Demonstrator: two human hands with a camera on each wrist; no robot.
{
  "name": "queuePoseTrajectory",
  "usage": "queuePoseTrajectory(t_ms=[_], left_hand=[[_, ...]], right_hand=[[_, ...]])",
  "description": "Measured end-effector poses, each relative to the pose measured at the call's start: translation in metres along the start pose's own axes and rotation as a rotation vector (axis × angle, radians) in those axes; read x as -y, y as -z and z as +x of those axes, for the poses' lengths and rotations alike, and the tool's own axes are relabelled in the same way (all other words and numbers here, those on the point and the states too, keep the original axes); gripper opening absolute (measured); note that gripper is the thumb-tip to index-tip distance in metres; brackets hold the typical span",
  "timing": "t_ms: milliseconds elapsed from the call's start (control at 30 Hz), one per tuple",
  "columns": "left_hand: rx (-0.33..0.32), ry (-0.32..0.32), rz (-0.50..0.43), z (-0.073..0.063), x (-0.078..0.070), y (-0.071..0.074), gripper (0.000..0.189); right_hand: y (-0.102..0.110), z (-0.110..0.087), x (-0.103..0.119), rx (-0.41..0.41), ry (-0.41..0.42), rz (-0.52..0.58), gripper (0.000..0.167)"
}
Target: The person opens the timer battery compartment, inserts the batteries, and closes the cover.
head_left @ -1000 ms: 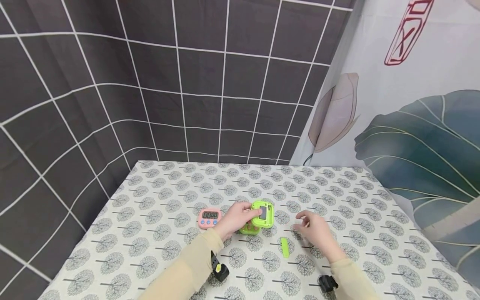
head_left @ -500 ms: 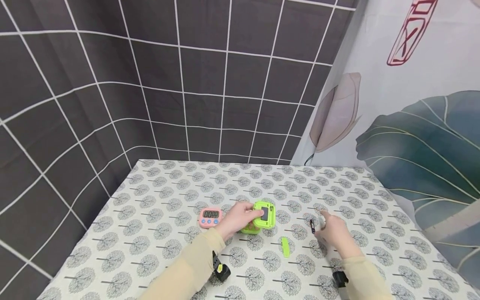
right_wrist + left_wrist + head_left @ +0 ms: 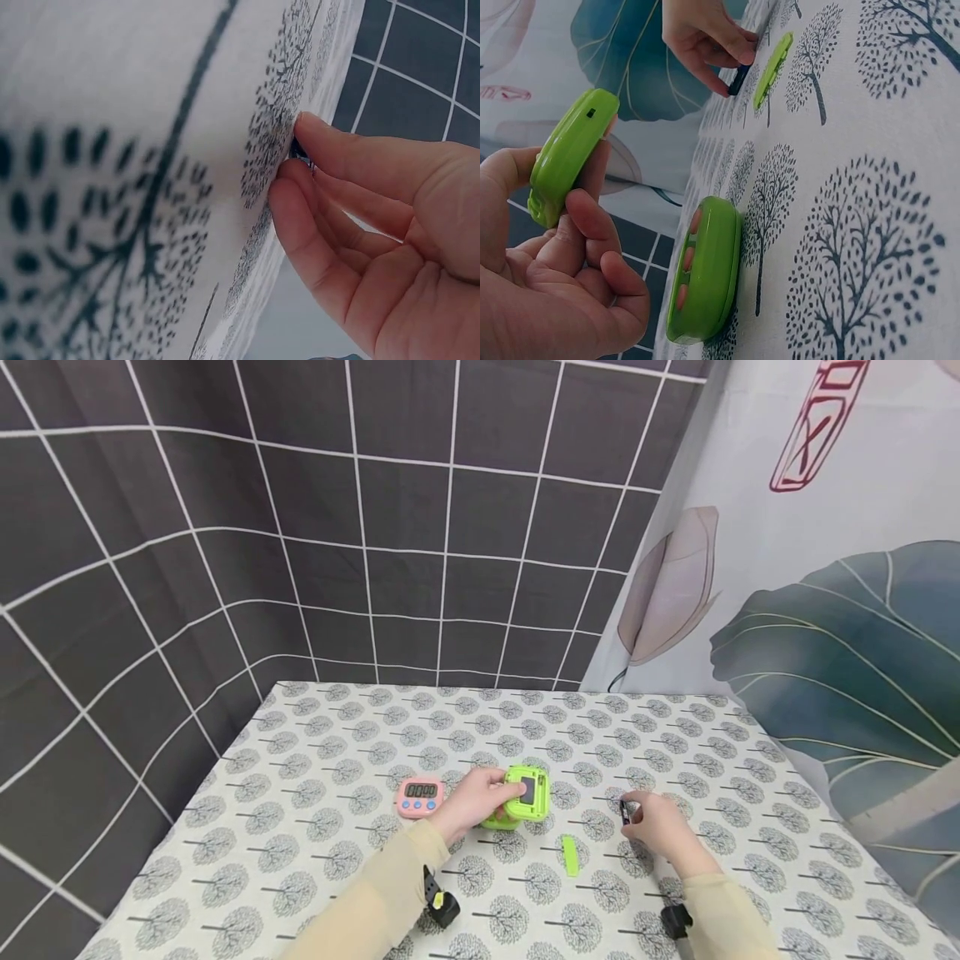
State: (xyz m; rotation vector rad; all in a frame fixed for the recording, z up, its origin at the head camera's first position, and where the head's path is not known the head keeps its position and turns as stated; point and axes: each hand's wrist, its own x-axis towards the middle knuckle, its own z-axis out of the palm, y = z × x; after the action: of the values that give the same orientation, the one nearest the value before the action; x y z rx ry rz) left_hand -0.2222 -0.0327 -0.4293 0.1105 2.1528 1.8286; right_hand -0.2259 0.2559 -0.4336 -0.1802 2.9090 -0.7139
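My left hand holds a lime-green digital timer above the cloth, its back with the battery compartment facing up in the head view. Below it another green timer with pink buttons rests on the cloth, partly hidden in the head view. To the right, the fingertips and thumb of my right hand pinch a small dark battery at the cloth surface. Most of the battery is hidden by fingers in the right wrist view. Between the hands lies a narrow green battery cover.
A pink timer with blue buttons lies left of my left hand. The table wears a tree-patterned cloth. Behind it hangs a dark grid curtain, with a leaf-printed one on the right.
My right hand has moved right, away from the held timer. Half a second ago the battery lay beside its fingers; now they pinch it. My left hand and the timer stay nearly still.
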Motion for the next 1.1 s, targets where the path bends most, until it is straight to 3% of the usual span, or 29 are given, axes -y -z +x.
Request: queuePoseTrajectory(t_ms=[233,400,700,1100], left_hand=[[-0.007,-0.010,0.014,-0.001,0.000,0.000,0.029],[-0.001,-0.019,-0.008,-0.002,0.001,0.000,0.030],[0.007,-0.016,-0.029,-0.003,0.002,-0.001,0.030],[0.019,-0.024,-0.017,-0.002,0.004,-0.002,0.031]], right_hand=[[0.000,0.002,0.001,-0.013,-0.010,0.007,0.056],[-0.003,0.000,0.003,-0.040,0.009,0.076,0.057],[-0.009,-0.002,0.015,-0.073,0.098,0.122,0.054],[-0.017,-0.007,0.039,-0.147,0.272,0.266,0.050]])
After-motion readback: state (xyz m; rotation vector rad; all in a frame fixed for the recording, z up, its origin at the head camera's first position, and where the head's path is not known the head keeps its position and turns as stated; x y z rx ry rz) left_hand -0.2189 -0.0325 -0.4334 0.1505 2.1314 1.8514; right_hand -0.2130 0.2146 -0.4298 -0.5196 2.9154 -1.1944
